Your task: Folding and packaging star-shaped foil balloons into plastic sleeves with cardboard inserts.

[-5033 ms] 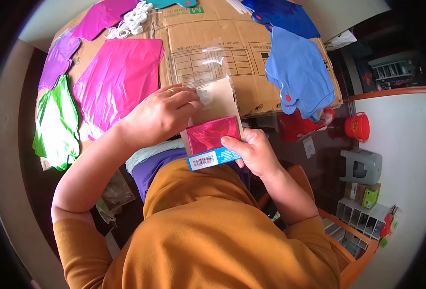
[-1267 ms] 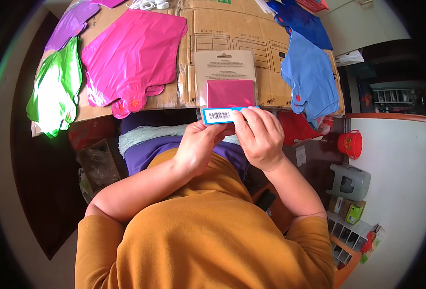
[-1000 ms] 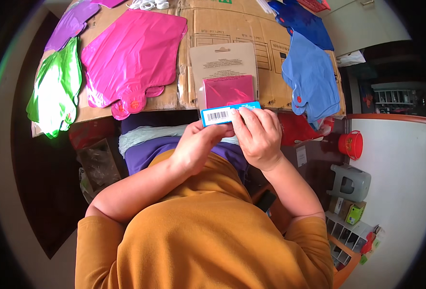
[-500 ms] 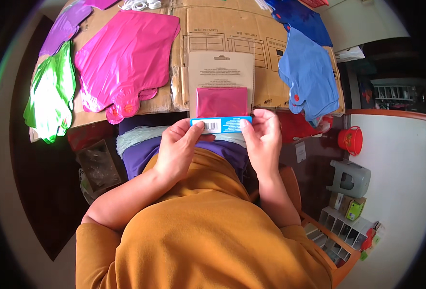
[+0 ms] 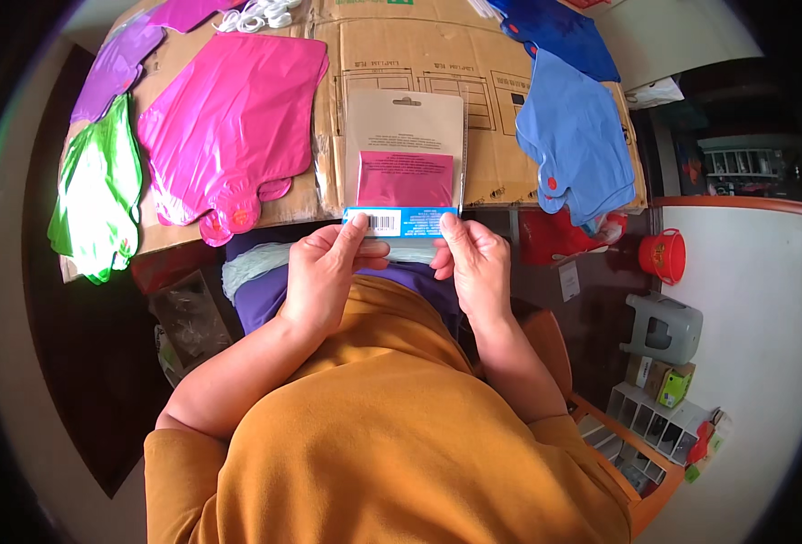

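The left hand and the right hand hold a flat clear packet by its lower edge, one hand at each lower corner. On each hand the thumb and fingers pinch the blue strip along the packet's bottom; the remaining fingers curl behind it. The packet stands upright above the near edge of a flattened cardboard sheet and contains a beige card with a folded pink piece in front. A pink foil balloon lies flat on the cardboard's left half. A green foil balloon hangs over the left edge, with a purple one at the far left corner. A light blue foil balloon lies at the right edge.
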Available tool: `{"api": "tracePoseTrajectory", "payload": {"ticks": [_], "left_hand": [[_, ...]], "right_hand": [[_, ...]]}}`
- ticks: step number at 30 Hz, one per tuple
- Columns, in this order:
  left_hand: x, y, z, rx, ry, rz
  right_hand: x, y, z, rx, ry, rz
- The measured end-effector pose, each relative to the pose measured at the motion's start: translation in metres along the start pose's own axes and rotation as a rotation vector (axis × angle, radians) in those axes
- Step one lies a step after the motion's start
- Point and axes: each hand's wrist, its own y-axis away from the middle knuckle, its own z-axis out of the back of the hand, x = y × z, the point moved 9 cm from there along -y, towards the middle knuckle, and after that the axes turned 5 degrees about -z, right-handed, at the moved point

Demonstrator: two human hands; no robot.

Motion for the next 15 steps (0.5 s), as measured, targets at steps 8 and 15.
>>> {"api": "tracePoseTrajectory", "payload": {"ticks": [8,15], "left_hand": [[0.003,-0.004,0.004,0.029,-0.025,-0.015],[-0.005,-0.003,-0.001,0.100,-0.043,-0.010]], "right_hand": [[-0.001,0.002,-0.025,0.238,-0.286,0.008],[-0.016,-0.005,-0.024,0.259,-0.370,-0.144]]}}
